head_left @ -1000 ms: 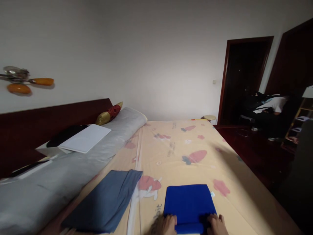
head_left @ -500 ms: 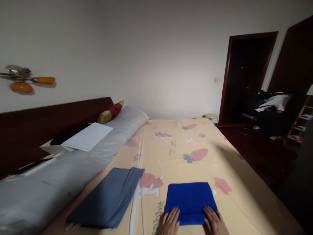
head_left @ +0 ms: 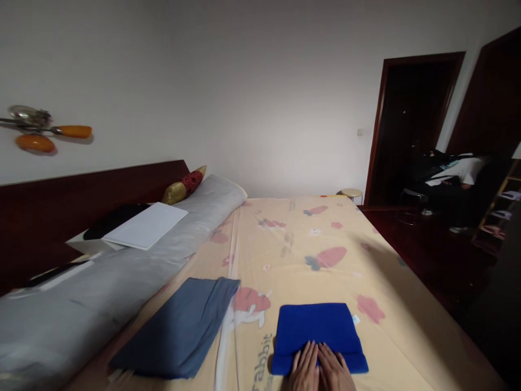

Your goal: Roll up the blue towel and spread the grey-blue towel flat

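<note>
A folded bright blue cloth (head_left: 315, 326) lies on the pale yellow bedsheet (head_left: 309, 244) near the bed's front edge. My left hand (head_left: 304, 370) and my right hand (head_left: 334, 370) lie flat side by side on the cloth's near edge, fingers stretched out and pressing down on it. A small white tag (head_left: 356, 320) sticks out at the cloth's right side. To the left lies a folded grey-blue cloth (head_left: 183, 326), untouched.
A long grey bolster (head_left: 122, 271) runs along the dark headboard (head_left: 61, 212), with a white sheet of paper (head_left: 145, 225) and a red-gold cushion (head_left: 185, 184) on it. A small round stool (head_left: 350, 193), a dark doorway (head_left: 411, 125) and a cluttered chair (head_left: 443, 174) stand beyond the bed.
My hands slid from the cloth's two near corners toward the middle and now lie together on it. The cloth's near edge is folded flat.
</note>
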`<state>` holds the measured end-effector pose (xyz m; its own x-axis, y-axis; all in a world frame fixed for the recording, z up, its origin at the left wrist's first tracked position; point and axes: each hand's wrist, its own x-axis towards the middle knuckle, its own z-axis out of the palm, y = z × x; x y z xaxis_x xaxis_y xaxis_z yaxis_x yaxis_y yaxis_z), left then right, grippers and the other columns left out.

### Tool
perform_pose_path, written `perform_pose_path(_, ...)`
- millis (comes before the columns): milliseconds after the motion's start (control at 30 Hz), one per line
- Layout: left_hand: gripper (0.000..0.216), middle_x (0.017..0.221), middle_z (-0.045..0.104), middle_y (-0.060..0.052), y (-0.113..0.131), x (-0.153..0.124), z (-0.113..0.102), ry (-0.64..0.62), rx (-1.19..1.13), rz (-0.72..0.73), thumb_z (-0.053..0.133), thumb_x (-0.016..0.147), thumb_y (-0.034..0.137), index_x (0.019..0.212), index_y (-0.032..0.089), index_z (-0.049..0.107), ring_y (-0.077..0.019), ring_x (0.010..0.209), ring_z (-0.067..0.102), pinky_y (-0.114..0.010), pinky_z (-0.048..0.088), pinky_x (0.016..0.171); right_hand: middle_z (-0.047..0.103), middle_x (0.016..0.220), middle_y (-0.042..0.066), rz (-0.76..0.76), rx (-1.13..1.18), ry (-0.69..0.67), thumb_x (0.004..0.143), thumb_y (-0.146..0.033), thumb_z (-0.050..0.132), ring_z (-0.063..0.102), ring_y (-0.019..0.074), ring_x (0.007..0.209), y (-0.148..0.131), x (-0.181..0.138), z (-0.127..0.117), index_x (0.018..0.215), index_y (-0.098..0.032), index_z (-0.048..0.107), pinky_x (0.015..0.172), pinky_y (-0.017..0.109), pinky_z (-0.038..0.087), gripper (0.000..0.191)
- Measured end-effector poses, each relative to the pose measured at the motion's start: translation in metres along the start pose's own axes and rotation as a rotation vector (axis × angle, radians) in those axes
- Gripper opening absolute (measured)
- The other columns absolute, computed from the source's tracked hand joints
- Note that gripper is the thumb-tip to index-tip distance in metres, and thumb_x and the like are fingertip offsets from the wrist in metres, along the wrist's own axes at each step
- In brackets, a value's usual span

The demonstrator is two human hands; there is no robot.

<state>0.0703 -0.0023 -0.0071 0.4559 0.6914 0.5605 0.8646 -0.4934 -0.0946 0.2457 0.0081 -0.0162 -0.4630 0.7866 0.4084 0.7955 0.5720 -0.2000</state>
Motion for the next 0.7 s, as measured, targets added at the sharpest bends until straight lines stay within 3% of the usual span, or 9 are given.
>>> perform_pose_path(133, 0.063, 0.144, 0.051, 0.005, -0.028, -0.005, -0.032, -0.152, 0.017, -0.035, 0.042, 0.094, 0.032, 0.150, 0.029, 0.014, -0.0109, 0.126, 0.054, -0.026, 0.048, 0.095, 0.056, 0.137, 0.002, 0.052, -0.093, 0.096, 0.091, -0.044, 0.047, 0.058, 0.0227, 0.122, 0.030, -0.016, -0.015, 0.136, -0.030, 0.050, 0.095, 0.038, 0.051, 0.047)
perform_pose_path(233, 0.064, 0.144, 0.053, 0.004, -0.053, -0.019, -0.048, -0.166, 0.061, -0.114, 0.042, 0.094, 0.033, 0.150, 0.030, 0.010, -0.0109, 0.126, 0.054, -0.026, 0.044, 0.096, 0.054, 0.139, 0.004, 0.129, -0.158, 0.135, 0.092, -0.046, 0.046, 0.056, 0.0238, 0.124, 0.058, -0.036, -0.023, 0.138, -0.027, 0.047, 0.095, 0.041, 0.050, 0.050)
perform_pose_path(400, 0.058, 0.140, 0.057, 0.001, -0.053, -0.031, -0.029, -0.105, 0.148, -0.157, 0.042, 0.093, 0.029, 0.148, 0.030, 0.025, -0.0156, 0.125, 0.055, -0.033, 0.040, 0.099, 0.054, 0.140, 0.006, 0.239, -0.213, 0.176, 0.089, -0.046, 0.047, 0.056, 0.0282, 0.124, 0.063, -0.044, -0.018, 0.136, -0.029, 0.050, 0.093, 0.047, 0.047, 0.050)
perform_pose_path(533, 0.064, 0.133, 0.064, 0.003, -0.033, -0.032, -0.010, -0.045, 0.203, -0.205, 0.040, 0.079, 0.003, 0.135, 0.034, 0.050, -0.0165, 0.119, 0.059, -0.034, 0.043, 0.095, 0.055, 0.140, 0.004, 0.228, -0.167, 0.136, 0.081, -0.031, 0.053, 0.058, 0.0271, 0.121, 0.052, -0.042, -0.010, 0.127, -0.034, 0.058, 0.092, 0.042, 0.045, 0.046)
perform_pose_path(600, 0.067, 0.126, 0.068, 0.006, -0.031, -0.035, -0.009, -0.075, 0.154, -0.172, 0.043, 0.072, 0.001, 0.128, 0.035, 0.056, -0.0161, 0.114, 0.062, -0.032, 0.045, 0.095, 0.061, 0.134, 0.001, 0.191, -0.107, 0.106, 0.076, -0.024, 0.054, 0.062, 0.0250, 0.114, 0.051, -0.048, -0.007, 0.123, -0.037, 0.061, 0.090, 0.038, 0.045, 0.049)
perform_pose_path(700, 0.071, 0.125, 0.069, 0.005, -0.036, -0.044, -0.013, -0.170, 0.051, -0.118, 0.048, 0.063, 0.003, 0.127, 0.032, 0.056, -0.0177, 0.112, 0.063, -0.030, 0.048, 0.095, 0.069, 0.123, 0.001, 0.262, -0.077, 0.165, 0.075, -0.021, 0.051, 0.065, 0.0243, 0.107, 0.050, -0.060, -0.002, 0.121, -0.037, 0.062, 0.089, 0.039, 0.042, 0.050)
